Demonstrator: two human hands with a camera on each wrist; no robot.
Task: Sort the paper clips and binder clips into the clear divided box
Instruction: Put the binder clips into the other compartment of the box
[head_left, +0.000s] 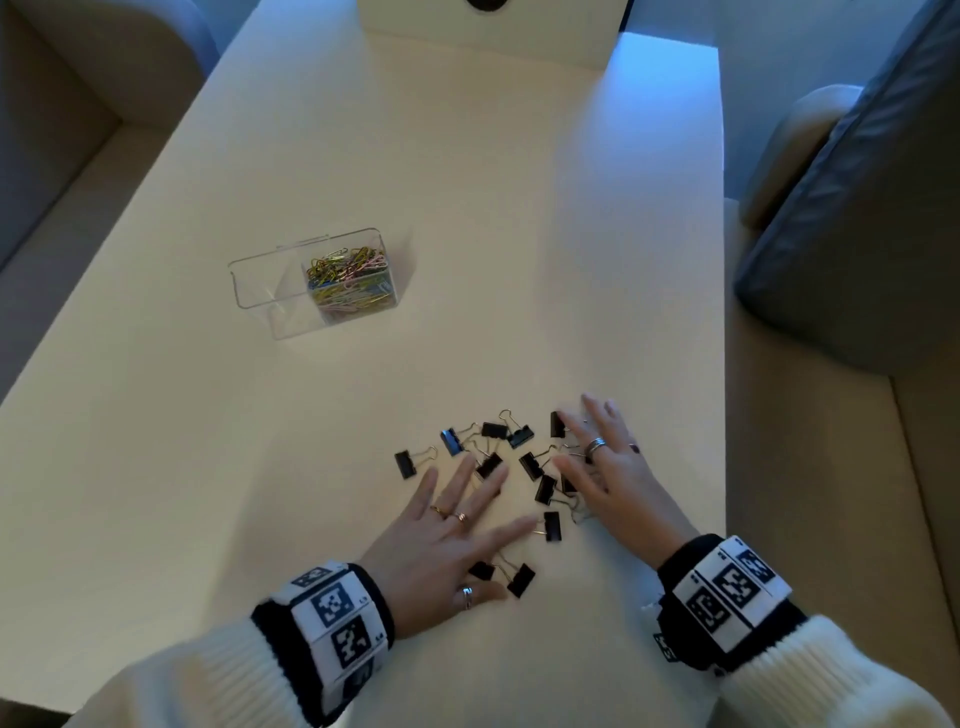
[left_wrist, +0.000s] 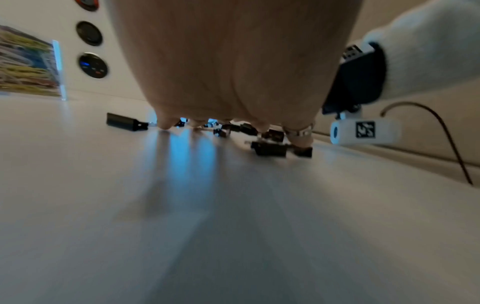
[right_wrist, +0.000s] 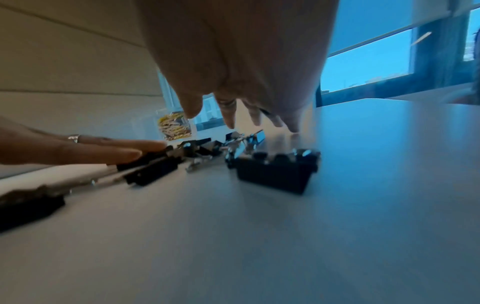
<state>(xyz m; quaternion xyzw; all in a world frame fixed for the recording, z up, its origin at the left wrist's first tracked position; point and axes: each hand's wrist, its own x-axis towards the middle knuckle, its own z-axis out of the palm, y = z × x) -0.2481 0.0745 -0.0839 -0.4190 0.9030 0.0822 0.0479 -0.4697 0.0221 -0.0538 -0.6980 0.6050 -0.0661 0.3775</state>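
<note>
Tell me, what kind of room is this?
Probably a lounge or a seating nook, maybe in a boat or camper. A long pale table stands between cushioned benches, round control dials sit in the wall, and a big window is nearby.

Black binder clips (head_left: 532, 464); yellow, pink paper clips (head_left: 348, 278).

Looks like a boat or camper lounge: pale table (head_left: 467, 208) btwn cushioned benches (head_left: 62, 130), round control dials (left_wrist: 93, 65) in wall, wide window (right_wrist: 369, 61).
</note>
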